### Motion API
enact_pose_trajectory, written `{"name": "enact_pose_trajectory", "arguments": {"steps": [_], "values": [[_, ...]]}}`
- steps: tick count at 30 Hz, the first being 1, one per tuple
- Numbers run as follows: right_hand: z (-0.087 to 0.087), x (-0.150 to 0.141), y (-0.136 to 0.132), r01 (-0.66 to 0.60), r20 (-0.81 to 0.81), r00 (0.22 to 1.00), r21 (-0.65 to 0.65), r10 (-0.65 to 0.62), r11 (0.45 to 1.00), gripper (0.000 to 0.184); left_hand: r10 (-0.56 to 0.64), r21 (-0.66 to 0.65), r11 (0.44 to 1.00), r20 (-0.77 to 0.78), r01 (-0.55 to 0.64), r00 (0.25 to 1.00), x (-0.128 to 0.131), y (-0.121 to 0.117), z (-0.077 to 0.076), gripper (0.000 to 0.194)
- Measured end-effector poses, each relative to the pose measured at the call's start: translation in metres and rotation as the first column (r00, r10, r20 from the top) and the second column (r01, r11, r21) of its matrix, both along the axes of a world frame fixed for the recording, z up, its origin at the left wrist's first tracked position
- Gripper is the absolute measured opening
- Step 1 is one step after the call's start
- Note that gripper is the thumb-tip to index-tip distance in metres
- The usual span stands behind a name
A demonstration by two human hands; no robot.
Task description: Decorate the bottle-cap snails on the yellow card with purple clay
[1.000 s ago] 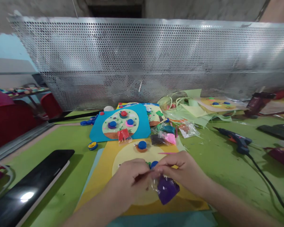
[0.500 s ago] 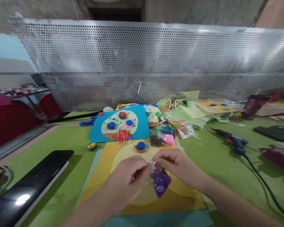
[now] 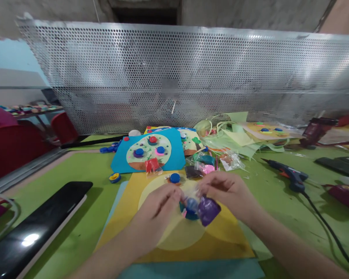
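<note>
A small clear plastic bag of purple clay (image 3: 209, 211) hangs above the yellow sheet of paper (image 3: 125, 232). My right hand (image 3: 228, 193) pinches the bag's top, and the fingers of my left hand (image 3: 159, 205) are closed at the other edge of its clear plastic. Behind the bag, a blue bottle cap with teal and pink clay (image 3: 191, 214) sits on the pale yellow circle (image 3: 177, 238), partly covered by the plastic. Farther up that circle, another blue bottle cap (image 3: 175, 178) has brown clay beside it.
Beyond the sheet lie a blue card with decorated caps (image 3: 177, 153), a red clay packet (image 3: 152, 165) and a pink clay packet (image 3: 207, 169). A glue gun (image 3: 293, 176) with its cord is at right, a black phone-like slab (image 3: 43, 221) at left. A perforated metal panel (image 3: 128, 77) stands behind.
The purple clay bag has moved right and slightly up with my right hand. My hands are farther apart, and the blue cap with teal clay now shows between them.
</note>
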State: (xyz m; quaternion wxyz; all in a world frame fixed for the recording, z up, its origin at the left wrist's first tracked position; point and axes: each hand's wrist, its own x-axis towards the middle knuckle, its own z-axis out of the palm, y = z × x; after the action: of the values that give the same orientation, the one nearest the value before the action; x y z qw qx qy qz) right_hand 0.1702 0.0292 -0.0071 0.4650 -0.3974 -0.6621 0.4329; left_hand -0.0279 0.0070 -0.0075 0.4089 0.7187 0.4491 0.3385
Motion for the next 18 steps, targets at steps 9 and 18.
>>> {"name": "enact_pose_trajectory", "arguments": {"steps": [9, 18], "values": [[-0.011, 0.071, 0.059, 0.522, 0.419, 0.698, 0.257, -0.58, 0.813, 0.033, 0.054, -0.164, 0.986, 0.225, -0.017, 0.973, 0.002, 0.006, 0.012, 0.019], [-0.014, 0.022, 0.026, 0.104, 0.573, 0.668, 0.56, -0.475, 0.822, 0.033, 0.1, -0.234, 0.971, 0.24, -0.042, 0.966, -0.001, 0.009, 0.003, 0.015]]}}
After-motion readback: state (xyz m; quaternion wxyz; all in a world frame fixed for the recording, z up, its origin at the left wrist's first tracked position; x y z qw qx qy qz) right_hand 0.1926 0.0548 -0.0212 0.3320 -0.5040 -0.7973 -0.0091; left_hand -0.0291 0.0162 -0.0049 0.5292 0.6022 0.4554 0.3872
